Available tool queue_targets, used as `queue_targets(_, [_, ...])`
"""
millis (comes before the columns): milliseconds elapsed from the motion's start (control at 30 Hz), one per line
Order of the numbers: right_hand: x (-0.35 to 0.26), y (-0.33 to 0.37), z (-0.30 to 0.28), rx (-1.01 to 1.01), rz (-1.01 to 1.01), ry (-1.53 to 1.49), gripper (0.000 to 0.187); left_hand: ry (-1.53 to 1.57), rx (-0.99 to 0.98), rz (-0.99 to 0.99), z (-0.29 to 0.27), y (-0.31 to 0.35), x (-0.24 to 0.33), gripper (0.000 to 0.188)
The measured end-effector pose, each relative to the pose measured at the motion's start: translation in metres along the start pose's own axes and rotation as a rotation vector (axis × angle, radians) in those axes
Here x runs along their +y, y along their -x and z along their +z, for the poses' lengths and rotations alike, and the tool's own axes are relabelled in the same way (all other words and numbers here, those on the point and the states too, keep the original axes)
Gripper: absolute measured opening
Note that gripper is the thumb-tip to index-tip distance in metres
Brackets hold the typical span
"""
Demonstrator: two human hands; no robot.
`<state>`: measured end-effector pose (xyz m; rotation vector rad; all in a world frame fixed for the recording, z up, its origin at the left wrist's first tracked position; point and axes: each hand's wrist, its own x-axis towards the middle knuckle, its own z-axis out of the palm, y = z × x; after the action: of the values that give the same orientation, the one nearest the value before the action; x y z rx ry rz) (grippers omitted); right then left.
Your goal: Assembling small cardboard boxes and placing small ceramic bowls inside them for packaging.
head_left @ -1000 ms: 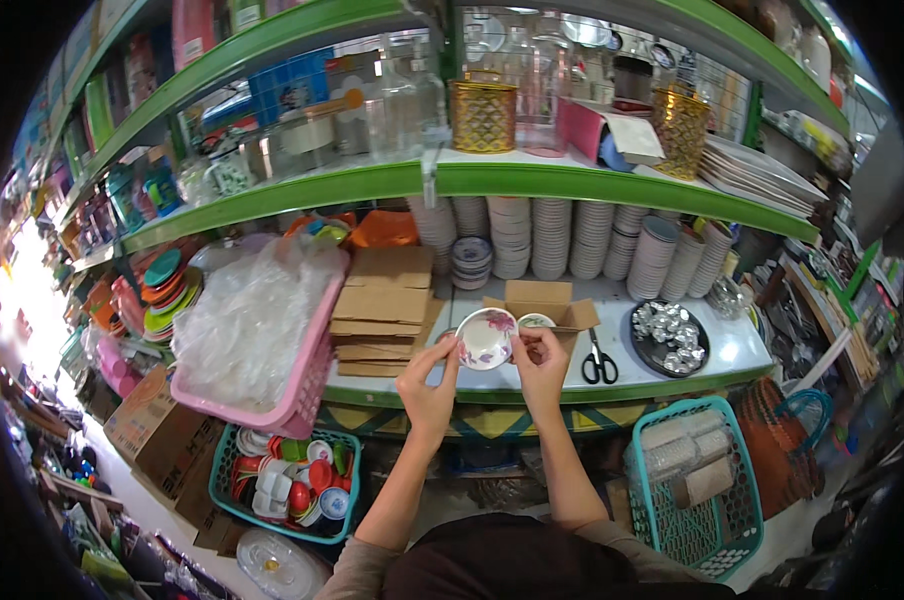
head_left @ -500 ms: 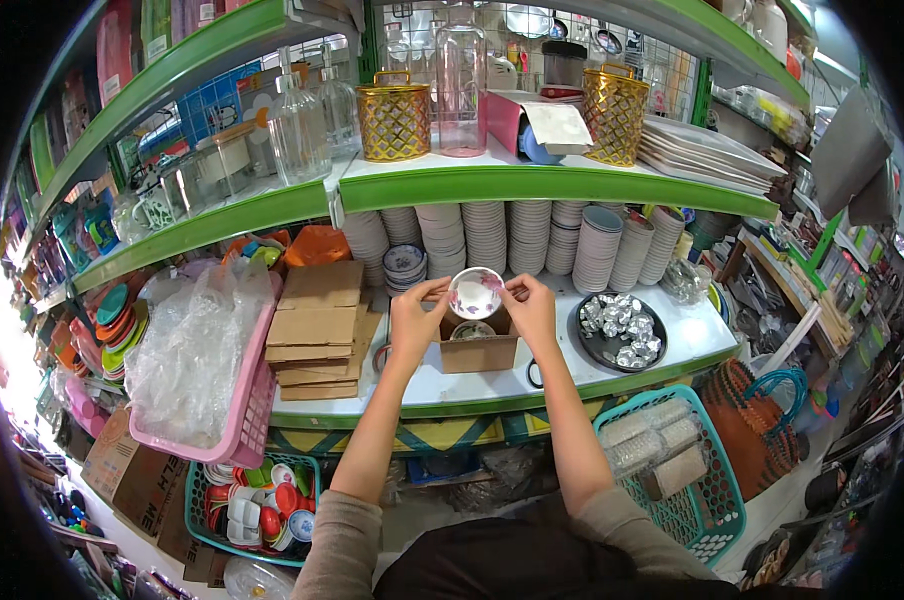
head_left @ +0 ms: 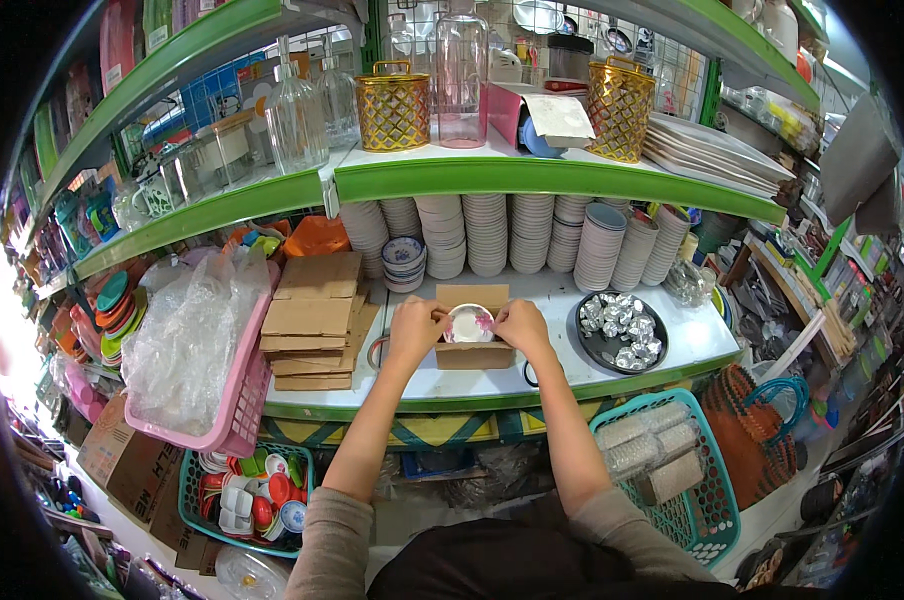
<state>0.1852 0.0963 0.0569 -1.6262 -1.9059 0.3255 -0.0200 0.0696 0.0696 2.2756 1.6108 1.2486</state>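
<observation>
A small white bowl (head_left: 469, 325) with a pink flower pattern sits in the mouth of an open cardboard box (head_left: 475, 356) on the white shelf. My left hand (head_left: 418, 327) pinches the bowl's left rim. On the opposite rim, the fingers of my right hand (head_left: 521, 327) are closed too. The box's back flap stands up behind the bowl. Whatever lies beneath the bowl is hidden. To the left is a pile of flattened cardboard boxes (head_left: 314, 310); to the right, a round dark tray (head_left: 583, 333) holds several foil-wrapped lumps.
Tall stacks of bowls (head_left: 486, 235) line the back beneath the green-edged upper shelf (head_left: 552, 177). A pink basket (head_left: 244, 400) with clear plastic bags stands left. Lower down are a teal basket (head_left: 720, 470) at right and another basket (head_left: 247, 541) with small dishes at left.
Both hands have lowered the flowered bowl from above the box into its opening. The box's back flap now shows behind it. The view has shifted slightly.
</observation>
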Motion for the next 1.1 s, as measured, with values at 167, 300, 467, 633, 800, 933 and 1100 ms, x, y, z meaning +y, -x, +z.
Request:
queue_targets(167, [-0.008,0.007,0.012,-0.006,-0.044,0.143,0.011,-0.155,0.017,0.011,0.015,0.01,-0.009,0.012])
queue_targets(300, [-0.008,0.007,0.01,-0.014,-0.122,0.169,0.012,-0.111,0.051,-0.069,0.02,0.012,-0.011,0.012])
queue_targets(467, [-0.012,0.009,0.004,-0.069,-0.124,0.179,0.014,-0.182,0.022,-0.032,0.02,0.012,-0.005,0.013])
queue_targets(633, [-0.014,0.015,0.012,0.035,-0.164,0.288,0.013,-0.187,0.044,-0.036,0.025,0.015,-0.002,0.013])
queue_targets(800, [-0.017,0.019,0.016,0.064,-0.193,0.361,0.012,-0.188,0.11,-0.092,0.027,0.019,0.0,0.012])
queue_targets(933, [-0.02,0.023,0.015,0.21,-0.219,0.407,0.013,-0.086,0.106,-0.104,0.021,0.022,0.004,0.018])
queue_targets(1100, [-0.042,0.04,0.01,0.394,-0.367,0.122,0.015,0.087,0.202,0.042,0.002,0.036,0.015,0.026])
